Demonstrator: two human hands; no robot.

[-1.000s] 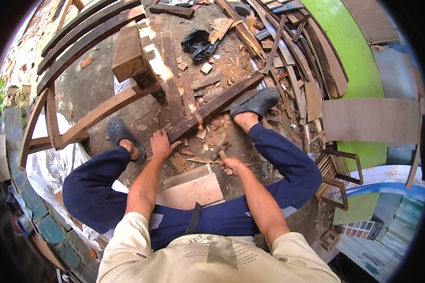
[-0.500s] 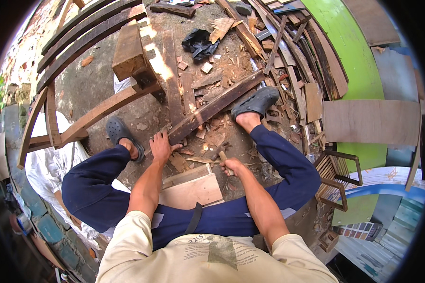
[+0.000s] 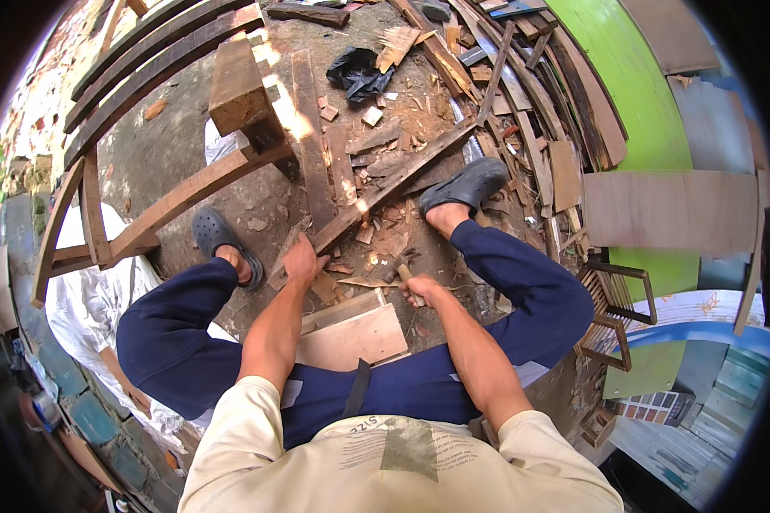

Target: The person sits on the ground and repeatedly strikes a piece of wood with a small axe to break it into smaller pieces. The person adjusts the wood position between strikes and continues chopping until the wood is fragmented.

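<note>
A long dark wooden plank [image 3: 393, 185] slants across the ground between my feet, its far end close to my right shoe. My left hand [image 3: 302, 260] grips its near end, the fingers wrapped over the wood. In my right hand [image 3: 417, 290] is the wooden handle of a hammer; the hammer head [image 3: 405, 261] points away from me, low over the scattered wood chips and apart from the plank. Just before my lap lies a pale wooden board [image 3: 355, 338], with a narrower strip beside it.
A curved wooden frame [image 3: 201, 190] with a thick block stands at left. Black plastic [image 3: 359, 77] lies ahead among scraps. Long boards [image 3: 565, 103] are piled at right, beside a green panel [image 3: 650, 111] and a small slatted rack [image 3: 612, 299]. White sheeting [image 3: 94, 316] lies left of my leg.
My left hand has turned the plank, so a narrower face now shows on top. The right hand still holds the hammer in nearly the same place.
</note>
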